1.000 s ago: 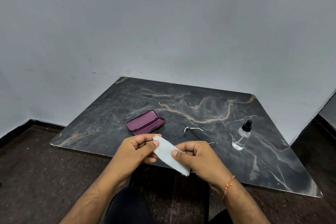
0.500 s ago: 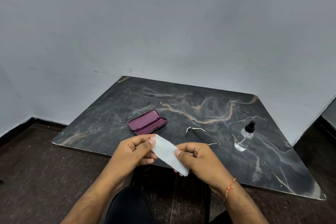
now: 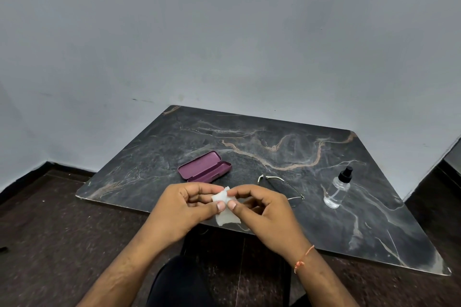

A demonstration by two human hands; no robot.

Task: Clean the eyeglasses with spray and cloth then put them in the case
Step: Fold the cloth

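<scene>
A small white cloth (image 3: 225, 215) is pinched between my left hand (image 3: 185, 209) and my right hand (image 3: 264, 209), thumbs almost touching, above the table's near edge. It is bunched and folded between the fingers. Thin metal-framed eyeglasses (image 3: 282, 185) lie on the dark marble table (image 3: 274, 147), just behind my right hand, which hides part of them. A purple eyeglass case (image 3: 203, 167) lies open behind my left hand. A clear spray bottle (image 3: 338, 188) with a black nozzle stands upright at the right.
The table stands against a grey wall, with dark floor on both sides. My knees in dark trousers are below the near edge. An orange thread is tied around my right wrist (image 3: 303, 257).
My hands have come together and the cloth, earlier stretched flat between them, is now folded and bunched. The case, glasses and bottle have not moved on the table.
</scene>
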